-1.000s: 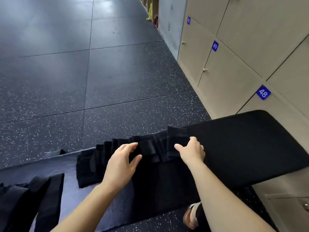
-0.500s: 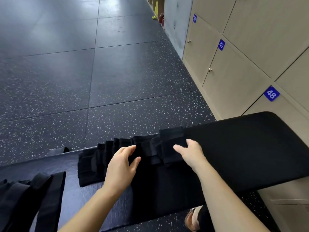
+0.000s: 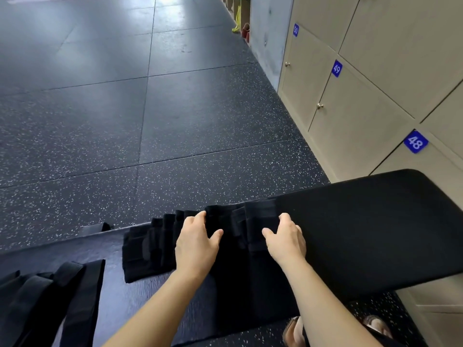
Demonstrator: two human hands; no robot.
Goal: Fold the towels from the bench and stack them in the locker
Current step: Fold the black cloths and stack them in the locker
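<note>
We look down on a black towel (image 3: pixel 238 259) lying bunched in pleats across the black desk (image 3: pixel 375 234). Our left hand (image 3: pixel 196 246) curls its fingers (image 3: pixel 200 217) over a pleat near the towel's middle, with the thumb spread to the right. Our right hand (image 3: pixel 286 242) grips the folded right edge, its fingers hooked over the far end. More black towels (image 3: pixel 50 296) lie apart at the lower left. Beige lockers (image 3: pixel 363 108) tagged 48, 49 and 50 line the right side above a dark speckled floor (image 3: pixel 175 121). A sandalled foot (image 3: pixel 294 330) shows below the desk's near edge.
</note>
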